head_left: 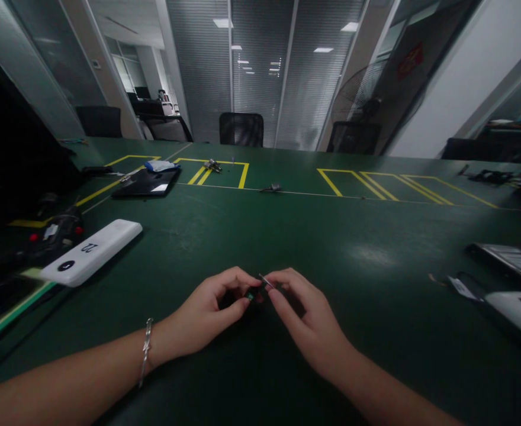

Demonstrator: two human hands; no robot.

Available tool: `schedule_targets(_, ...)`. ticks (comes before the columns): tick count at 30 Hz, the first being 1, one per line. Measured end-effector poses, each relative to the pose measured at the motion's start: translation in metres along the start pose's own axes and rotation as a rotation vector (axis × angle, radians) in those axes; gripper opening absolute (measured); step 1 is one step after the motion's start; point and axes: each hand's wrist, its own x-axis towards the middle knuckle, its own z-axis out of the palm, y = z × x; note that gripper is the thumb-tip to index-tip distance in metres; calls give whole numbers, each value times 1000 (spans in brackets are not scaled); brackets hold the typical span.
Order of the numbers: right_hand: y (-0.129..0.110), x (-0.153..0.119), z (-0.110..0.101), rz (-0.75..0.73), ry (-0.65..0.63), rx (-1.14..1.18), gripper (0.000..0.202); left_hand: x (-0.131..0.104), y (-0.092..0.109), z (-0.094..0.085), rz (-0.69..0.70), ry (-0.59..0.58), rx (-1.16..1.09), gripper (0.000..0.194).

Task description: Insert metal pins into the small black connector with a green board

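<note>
Low over the green table (189, 254), my two hands meet fingertip to fingertip. My left hand (218, 302), with a silver bracelet (145, 349) at its wrist, pinches a small dark part with a green patch (251, 293) between thumb and fingers. A thin, shiny metal piece (266, 281) is pinched in my right hand (305, 313), its tip pointing up and left, close to the dark part. Whether the two pieces touch cannot be made out, and fingers hide much of both.
A white power bank marked 22 (94, 254) lies left, by black gear (60, 234). Further back are a black flat case (147, 183), some metal parts (213, 166) and another small part (272, 187). Devices (515, 266) with a cable lie right. Chairs (241, 129) line the far edge.
</note>
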Motion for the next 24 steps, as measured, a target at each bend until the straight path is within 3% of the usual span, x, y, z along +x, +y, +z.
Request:
schedule_targets(8,-1,3,-5,8,12,-118,21,0,-2,-2,-23,5,42,27)
schedule_targets(14,1,4,-4,-16,-6,-275,19,0,-2,0,-10,80,74,32)
schedule_targets(24,3,4,-2,-16,-52,-363,21,1,-4,3,-50,149,-126,18)
